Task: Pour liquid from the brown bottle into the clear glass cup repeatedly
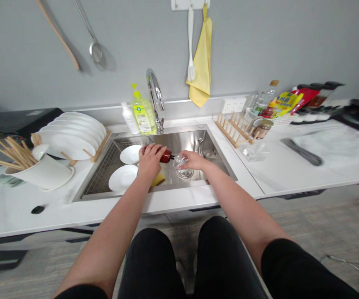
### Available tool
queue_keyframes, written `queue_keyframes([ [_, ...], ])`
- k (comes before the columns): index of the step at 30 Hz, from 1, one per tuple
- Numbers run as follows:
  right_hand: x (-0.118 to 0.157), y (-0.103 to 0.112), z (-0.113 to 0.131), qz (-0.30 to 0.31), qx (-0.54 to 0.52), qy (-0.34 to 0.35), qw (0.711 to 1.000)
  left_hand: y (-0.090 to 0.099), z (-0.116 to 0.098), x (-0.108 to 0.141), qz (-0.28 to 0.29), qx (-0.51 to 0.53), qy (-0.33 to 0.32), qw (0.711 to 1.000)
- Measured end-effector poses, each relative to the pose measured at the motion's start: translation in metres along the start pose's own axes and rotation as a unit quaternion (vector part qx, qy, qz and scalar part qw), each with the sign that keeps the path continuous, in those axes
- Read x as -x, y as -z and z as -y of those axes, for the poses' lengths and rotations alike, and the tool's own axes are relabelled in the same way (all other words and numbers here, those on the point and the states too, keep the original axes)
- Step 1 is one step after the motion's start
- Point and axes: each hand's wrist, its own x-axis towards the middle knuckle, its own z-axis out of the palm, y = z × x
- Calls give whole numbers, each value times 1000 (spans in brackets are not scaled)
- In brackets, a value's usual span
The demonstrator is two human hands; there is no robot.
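Over the steel sink (167, 182), my left hand (150, 161) is wrapped round a dark red-brown bottle (166, 156), tipped nearly on its side with the dark neck pointing right. Facing that neck is a small clear glass (179, 161), gripped by the fingers of my right hand (193, 160). The neck is at or just inside the glass's mouth; I cannot tell which. White dishes, one farther back (130, 154) and one nearer (122, 178), sit in the sink left of my hands. Something yellow (158, 180), perhaps a sponge, shows below my left wrist.
Behind the sink stand a chrome faucet (154, 89), a green soap pump bottle (142, 113) and a white bottle (130, 118). White plates (64, 143) fill a rack at left, beside a chopstick holder (45, 172). A wooden rack (237, 128) and jar (262, 128) stand right.
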Motion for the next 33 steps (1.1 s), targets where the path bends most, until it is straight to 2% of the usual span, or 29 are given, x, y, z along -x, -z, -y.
queue_keyframes([
  [24, -1, -1, -1, -1, 15, 2, 1000, 3, -3, 1, -1, -5, -10, 1000],
  [33, 0, 0, 0, -4, 11, 9, 1000, 1, -2, 1, -23, -15, -25, 999],
])
